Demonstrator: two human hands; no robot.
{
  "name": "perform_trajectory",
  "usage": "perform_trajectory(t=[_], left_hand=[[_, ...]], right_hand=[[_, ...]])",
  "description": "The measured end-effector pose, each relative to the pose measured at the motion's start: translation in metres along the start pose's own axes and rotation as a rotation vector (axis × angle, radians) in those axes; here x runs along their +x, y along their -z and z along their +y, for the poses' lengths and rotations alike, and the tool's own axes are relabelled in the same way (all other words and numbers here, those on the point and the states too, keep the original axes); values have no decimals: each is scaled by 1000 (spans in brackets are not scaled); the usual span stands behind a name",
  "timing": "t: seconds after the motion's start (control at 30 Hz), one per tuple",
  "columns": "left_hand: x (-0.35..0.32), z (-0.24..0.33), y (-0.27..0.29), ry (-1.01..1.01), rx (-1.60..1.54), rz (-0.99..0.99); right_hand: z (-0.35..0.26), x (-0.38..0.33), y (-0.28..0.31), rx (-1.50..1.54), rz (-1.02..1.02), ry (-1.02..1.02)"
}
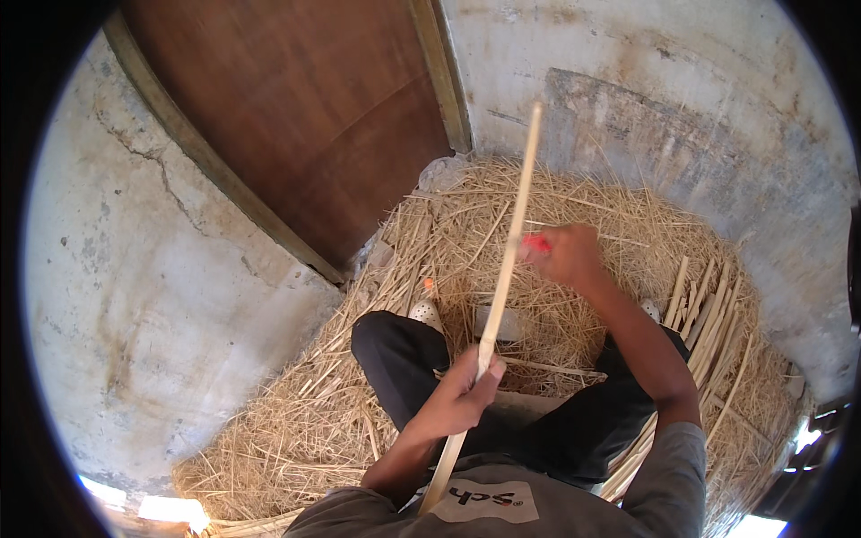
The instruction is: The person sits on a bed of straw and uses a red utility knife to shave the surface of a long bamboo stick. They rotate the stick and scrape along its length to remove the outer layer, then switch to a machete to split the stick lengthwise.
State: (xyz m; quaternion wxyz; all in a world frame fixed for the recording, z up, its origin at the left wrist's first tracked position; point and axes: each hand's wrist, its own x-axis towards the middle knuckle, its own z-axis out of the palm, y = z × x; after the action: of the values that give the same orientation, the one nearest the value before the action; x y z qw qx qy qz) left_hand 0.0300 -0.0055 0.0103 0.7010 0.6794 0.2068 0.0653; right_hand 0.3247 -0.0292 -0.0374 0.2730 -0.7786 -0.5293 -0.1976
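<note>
A long pale bamboo strip (504, 296) runs slantwise from my lap up past my knees, its far tip raised toward the wall. My left hand (462, 394) is closed around its lower part, near my body. Farther up, my right hand (567, 255) is closed on a small red tool (536, 242), held right beside the strip. Only a bit of red shows out of the fist; the tool's working end is hidden or too small to make out, so I cannot tell whether it touches the strip.
Straw-like shavings (296, 421) cover the floor around my legs. A bundle of split strips (713, 309) lies to my right. A grey block (500, 323) sits between my feet. A brown door (296, 108) and stained walls (664, 117) stand close in front.
</note>
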Motion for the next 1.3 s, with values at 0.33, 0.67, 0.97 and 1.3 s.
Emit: perform_trajectory(t=[0.33,0.67,0.97,1.3], left_hand=[[-4,-9,14,3,-273,-109],[-16,-1,19,-54,36,-86],[-40,2,27,87,-17,-157],[-79,-14,40,63,40,-291]], right_hand=[[-34,-14,14,207,-89,81],[13,21,3,-11,111,-6],[44,36,8,-8,36,-123],[102,43,19,-157,60,-366]])
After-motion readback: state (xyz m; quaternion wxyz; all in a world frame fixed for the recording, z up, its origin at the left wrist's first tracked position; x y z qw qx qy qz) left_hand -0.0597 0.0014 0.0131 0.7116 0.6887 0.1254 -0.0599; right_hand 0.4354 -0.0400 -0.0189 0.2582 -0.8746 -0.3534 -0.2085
